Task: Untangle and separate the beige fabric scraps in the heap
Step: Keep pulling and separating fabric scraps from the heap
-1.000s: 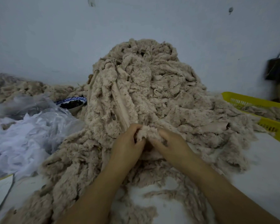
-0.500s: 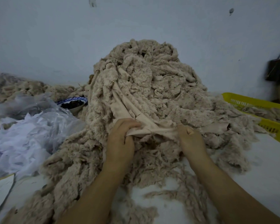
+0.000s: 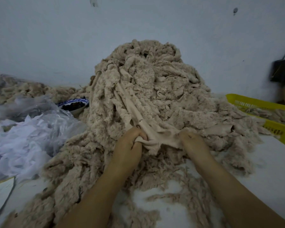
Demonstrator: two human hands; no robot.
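The scrap [image 3: 161,139] sits dead centre, pulled taut between both hands at the foot of the heap [image 3: 146,89]. Its smooth tail runs up and to the left from there, climbing the slope before it dives under the fuzzy tangle near the heap's upper left. The left hand [image 3: 130,145] is clenched on the bunched end, and the right hand [image 3: 192,142] pinches the opposite edge of the same piece. So the buried length lies up-left and away. By my read the left hand is nearer that line, and the pull wants to come down the strip toward the bottom of the frame. Further out there's a plastic bag of white scraps [image 3: 31,129] at left, a patterned bowl [image 3: 76,105] behind it, and a yellow basket [image 3: 253,102] at the right edge.
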